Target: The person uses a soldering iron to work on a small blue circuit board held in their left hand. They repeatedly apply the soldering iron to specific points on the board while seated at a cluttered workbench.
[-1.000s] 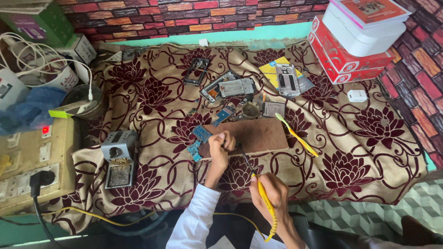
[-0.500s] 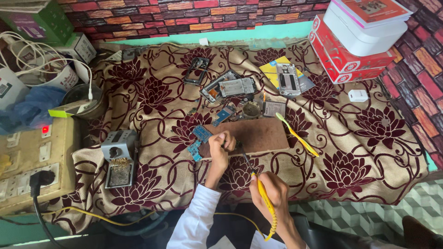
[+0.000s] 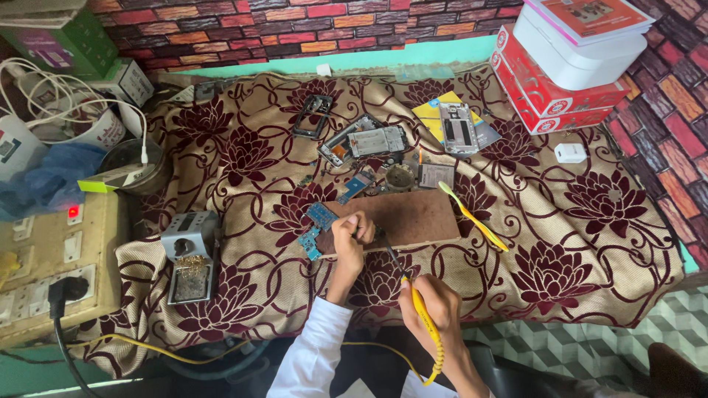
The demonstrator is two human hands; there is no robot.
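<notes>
My left hand (image 3: 349, 237) rests on the near left edge of a brown wooden board (image 3: 413, 217), fingers curled over a small part that I cannot make out. A blue circuit board (image 3: 317, 225) lies just left of it. My right hand (image 3: 435, 313) grips a yellow-handled soldering iron (image 3: 422, 324), whose dark tip (image 3: 386, 250) points up toward the left hand's fingers. The iron's yellow cord runs down past my wrist. A white sleeve covers my left forearm.
A yellow toothbrush (image 3: 476, 217) lies at the board's right edge. Phone frames and screens (image 3: 365, 140) lie farther back. A metal iron stand (image 3: 190, 254) sits at the left, beside a switchboard with a plug (image 3: 51, 273). Red and white boxes (image 3: 568, 66) stack at the back right.
</notes>
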